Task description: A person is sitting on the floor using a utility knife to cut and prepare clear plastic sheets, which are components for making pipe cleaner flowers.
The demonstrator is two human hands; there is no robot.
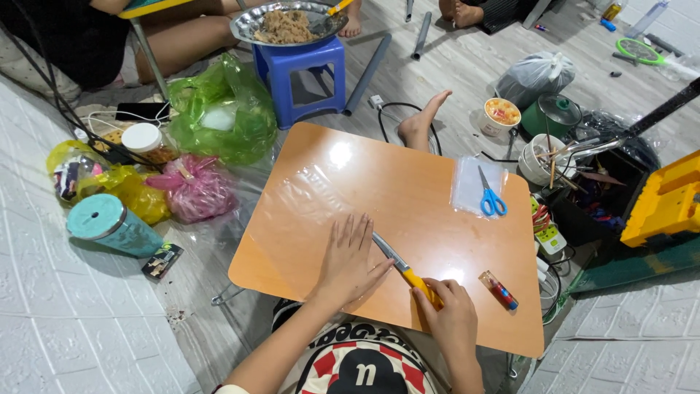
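The person sits at the six o'clock edge of a low orange worktop (408, 190) with rounded corners. The right hand (450, 310) grips the yellow handle of a utility knife (403, 268), fingers wrapped tight around it, with the metal blade end pointing toward eleven o'clock. The left hand (351, 259) lies flat beside the blade, fingers spread wide and pressed down on a clear plastic sheet (321, 197) that covers the left half of the worktop and hangs over its nine o'clock edge. The knife's tip sits just beside the left index finger; whether it touches the sheet cannot be told.

At three o'clock from the right hand, near it, lies a small clear tube (499, 290) with red and blue contents. Toward one o'clock, well apart from both hands, blue-handled scissors (491, 195) rest on a small clear bag (474, 182).

Off the worktop, on the floor at nine o'clock, stand a teal tumbler (109, 225), a pink bag (195, 191) and a yellow bag (138, 195). At eleven o'clock is a green plastic bag (226, 109), and beyond it a blue stool (300, 69) carrying a metal tray (251, 22) of food. A bare foot (423, 120) of another person rests at twelve o'clock, touching the worktop's far edge.
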